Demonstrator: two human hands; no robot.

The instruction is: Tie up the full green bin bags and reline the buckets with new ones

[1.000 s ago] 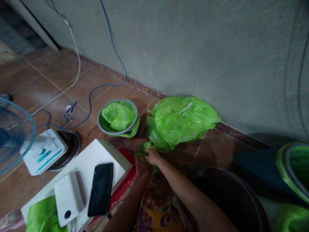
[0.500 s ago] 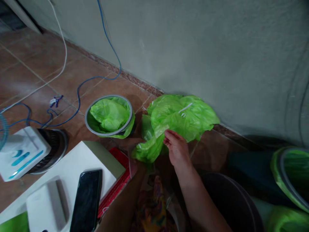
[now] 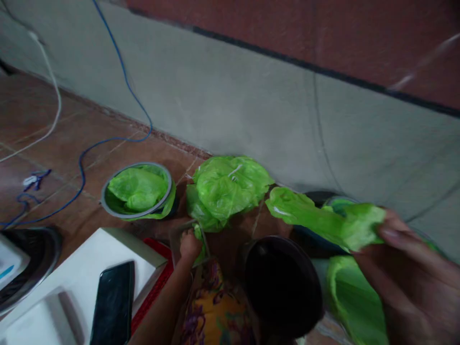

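Green bags all over the floor by the wall

Right hand (image 3: 406, 282) was up close and blurry, fingers pinched shut on a loose green plastic bag (image 3: 319, 220) held in the air over a dark bucket (image 3: 283, 282). Left hand (image 3: 189, 243) was closed on another green scrap beside the bag pile (image 3: 226, 189). A lined bowl (image 3: 138, 191) sat left of the pile; black phone (image 3: 113, 304) lay on a white box.

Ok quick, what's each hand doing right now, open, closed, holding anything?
Left hand: closed on a clear bag of green pieces.
Right hand: closed, holding up a green plastic bag.
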